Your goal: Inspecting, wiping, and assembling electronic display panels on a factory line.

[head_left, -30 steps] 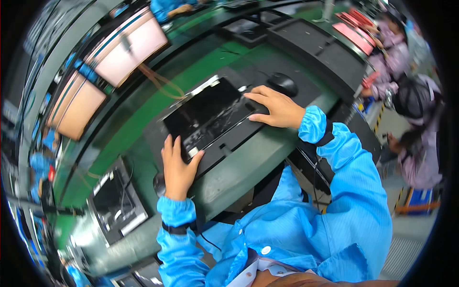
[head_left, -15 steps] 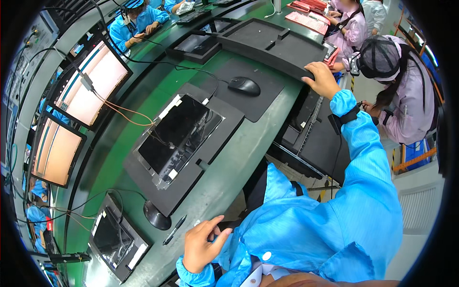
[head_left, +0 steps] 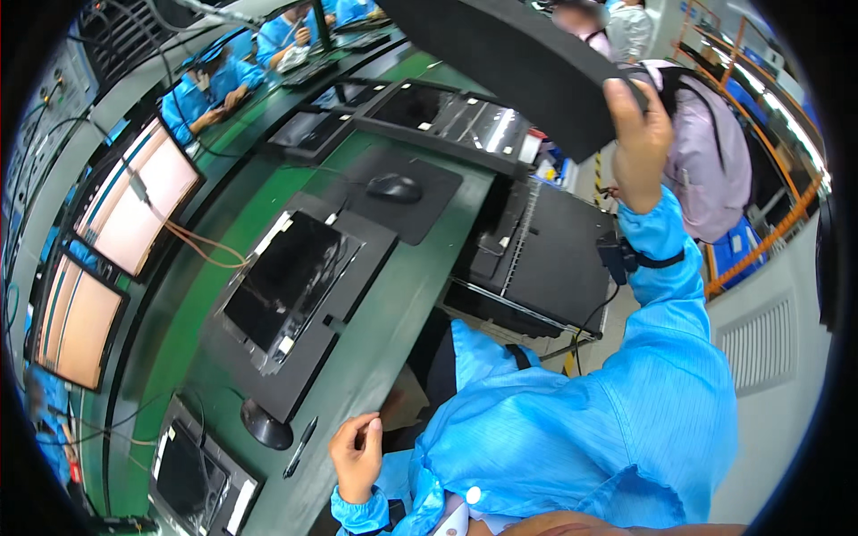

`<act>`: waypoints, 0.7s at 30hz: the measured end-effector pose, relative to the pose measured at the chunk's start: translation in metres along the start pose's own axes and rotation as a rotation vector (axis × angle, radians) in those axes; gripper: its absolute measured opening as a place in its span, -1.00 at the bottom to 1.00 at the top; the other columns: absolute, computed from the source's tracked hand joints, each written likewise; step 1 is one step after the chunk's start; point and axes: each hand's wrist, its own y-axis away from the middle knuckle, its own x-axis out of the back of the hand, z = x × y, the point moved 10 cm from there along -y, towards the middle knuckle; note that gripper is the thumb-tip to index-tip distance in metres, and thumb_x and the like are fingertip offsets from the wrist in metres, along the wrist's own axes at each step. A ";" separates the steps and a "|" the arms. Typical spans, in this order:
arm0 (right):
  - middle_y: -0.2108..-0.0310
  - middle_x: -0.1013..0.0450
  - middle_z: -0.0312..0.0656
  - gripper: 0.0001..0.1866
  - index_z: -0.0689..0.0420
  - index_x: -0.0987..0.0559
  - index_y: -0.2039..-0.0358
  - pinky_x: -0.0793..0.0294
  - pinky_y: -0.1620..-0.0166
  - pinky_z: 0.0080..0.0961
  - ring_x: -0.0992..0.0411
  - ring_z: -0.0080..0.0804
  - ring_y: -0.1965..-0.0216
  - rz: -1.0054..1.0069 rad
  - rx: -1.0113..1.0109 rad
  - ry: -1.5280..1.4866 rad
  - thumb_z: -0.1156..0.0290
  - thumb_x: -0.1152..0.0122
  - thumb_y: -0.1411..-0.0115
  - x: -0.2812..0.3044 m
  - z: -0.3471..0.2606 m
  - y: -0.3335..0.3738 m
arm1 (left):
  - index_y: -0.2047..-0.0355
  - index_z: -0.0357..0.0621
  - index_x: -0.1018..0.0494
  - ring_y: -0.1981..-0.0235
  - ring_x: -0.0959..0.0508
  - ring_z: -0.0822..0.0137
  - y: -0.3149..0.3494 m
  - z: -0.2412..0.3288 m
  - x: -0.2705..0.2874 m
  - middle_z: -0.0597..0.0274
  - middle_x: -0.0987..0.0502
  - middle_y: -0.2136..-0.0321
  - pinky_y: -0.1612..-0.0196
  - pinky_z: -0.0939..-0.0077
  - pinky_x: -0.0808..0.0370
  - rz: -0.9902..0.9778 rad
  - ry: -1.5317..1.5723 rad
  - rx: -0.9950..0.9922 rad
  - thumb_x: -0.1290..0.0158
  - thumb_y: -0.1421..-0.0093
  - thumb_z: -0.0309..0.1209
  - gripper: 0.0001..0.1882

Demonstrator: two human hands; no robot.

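Note:
My right hand (head_left: 639, 134) is closed on the edge of a black foam tray (head_left: 527, 76), which is raised and tilted above the far end of the bench. Beneath it another black tray (head_left: 514, 161) holds dark display panels (head_left: 413, 104) with clear film. My left hand (head_left: 357, 456) is curled near the bench's front edge with thumb and fingertips together; nothing shows in it. Nearest to it are a black pen (head_left: 302, 447) and a computer mouse (head_left: 266, 423). A display panel (head_left: 288, 277) lies in a black holder (head_left: 268, 384) on the green bench.
Two lit monitors (head_left: 143, 196) stand at the left, with cables crossing the bench. Another mouse (head_left: 394, 187) sits on a dark mat (head_left: 420, 219). A smaller panel (head_left: 183, 464) lies at the near left. A co-worker (head_left: 706, 161) in pink is at the right, beyond a black-topped cart (head_left: 563, 250).
My right hand has lifted the black tray off the bench, uncovering the tray of panels beneath. My left hand's fingers have drawn together. The view has shifted to the right.

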 end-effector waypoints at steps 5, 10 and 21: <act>0.13 -0.58 -0.22 -0.67 0.19 -0.60 0.03 -0.48 -0.04 -0.56 -0.54 -0.48 0.11 0.125 -0.260 -0.280 0.26 -0.20 -0.31 0.141 -0.023 -0.052 | 0.29 -0.30 -0.58 0.50 -0.44 0.55 -0.002 -0.003 0.005 0.32 -0.52 0.52 0.42 0.63 -0.36 -0.008 0.038 -0.006 -0.16 -0.24 -0.48 -0.89; 0.00 -0.53 -0.22 -0.62 0.16 -0.55 -0.09 -0.47 -0.09 -0.57 -0.51 -0.47 0.01 0.020 -0.483 0.104 0.23 -0.10 -0.37 0.251 -0.031 -0.040 | 0.29 -0.27 -0.58 0.49 -0.44 0.54 0.001 -0.011 0.006 0.32 -0.53 0.54 0.41 0.59 -0.39 -0.015 0.007 -0.005 -0.17 -0.24 -0.46 -0.88; 0.56 -0.33 -0.30 -0.59 0.26 -0.49 0.48 -0.26 0.38 -0.49 -0.19 -0.59 0.47 -0.704 -0.467 0.664 0.13 -0.34 -0.18 0.113 -0.011 0.172 | 0.19 -0.28 -0.56 0.41 -0.42 0.60 0.005 -0.010 0.008 0.41 -0.50 0.45 0.36 0.68 -0.35 -0.043 0.082 -0.010 -0.11 -0.31 -0.41 -0.82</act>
